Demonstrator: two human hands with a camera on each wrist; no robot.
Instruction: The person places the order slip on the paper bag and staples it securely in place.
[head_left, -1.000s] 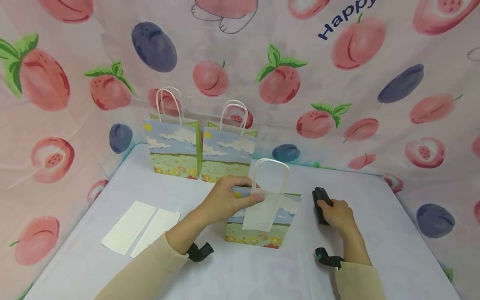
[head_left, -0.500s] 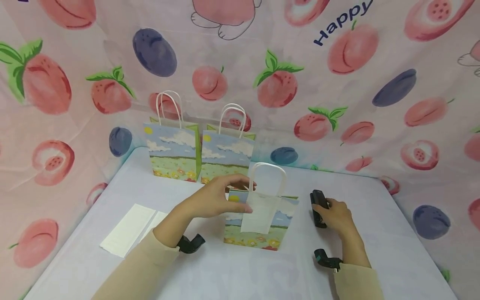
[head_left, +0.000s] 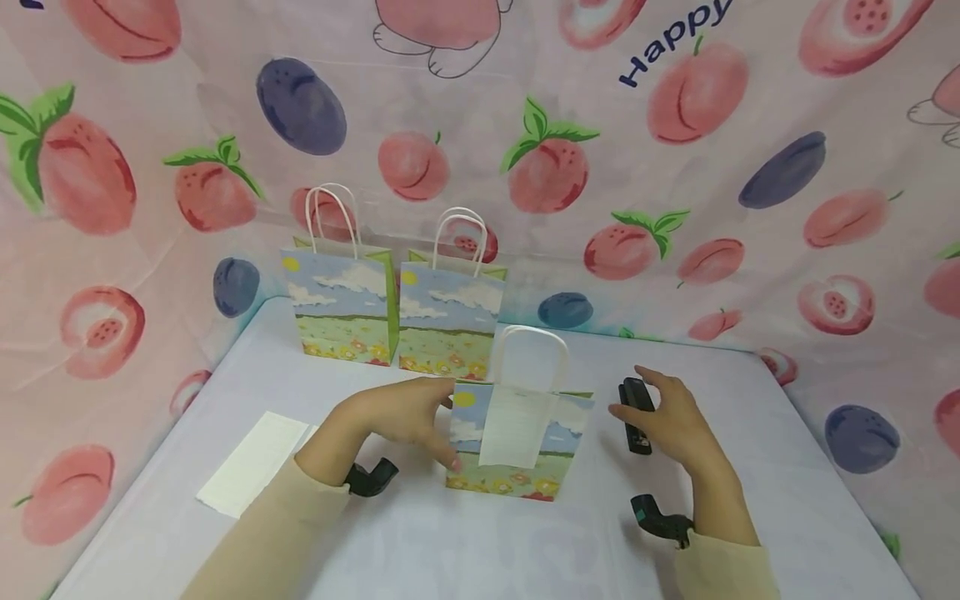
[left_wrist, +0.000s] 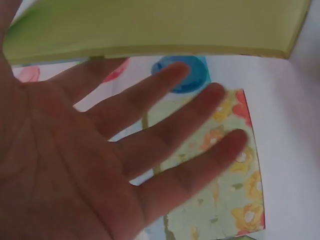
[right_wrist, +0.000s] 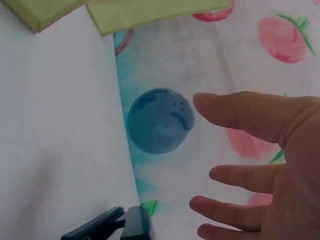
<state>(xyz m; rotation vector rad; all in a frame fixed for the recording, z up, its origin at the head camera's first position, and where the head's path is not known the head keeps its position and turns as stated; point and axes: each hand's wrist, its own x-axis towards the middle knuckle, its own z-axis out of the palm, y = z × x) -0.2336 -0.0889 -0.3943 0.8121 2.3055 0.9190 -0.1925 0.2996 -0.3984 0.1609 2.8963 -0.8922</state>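
**Near paper bag (head_left: 517, 482) stands between a relaxed left hand (head_left: 401, 417) and a relaxed right hand (head_left: 678, 425)**

A pale pink cloth (head_left: 480, 125) printed with peaches and blue fruit rises behind and at both sides. In front of it spreads a table (head_left: 757, 450) covered in white. Beige sleeves (head_left: 262, 533) enter from the near edge, one left, one right.

Two more bags stand upright at the far side, left of centre: the far left bag (head_left: 337, 292) and, just beside it, the far right bag (head_left: 453, 308). Both show sky, clouds and a flowered field, with a pair of white handles on top. The near paper bag bears the same print and stands upright in the middle of the table, nearer than the other two.

The left hand is at the left edge of the near paper bag, its fingers spread and loose, gripping nothing; whether the thumb touches the front cannot be told. The right hand, well to the right, also grips nothing: thumb and fingers stand apart above and around a black stapler (head_left: 636, 417), which lies on the table. Contact there is unclear.

White sheets (head_left: 253, 462) lie at the near left, partly covered by the left arm. A smaller white panel (head_left: 513, 429) lies against the front of the near paper bag, below its white handle (head_left: 536, 333). Small black devices (head_left: 660, 521) sit at the wrists.
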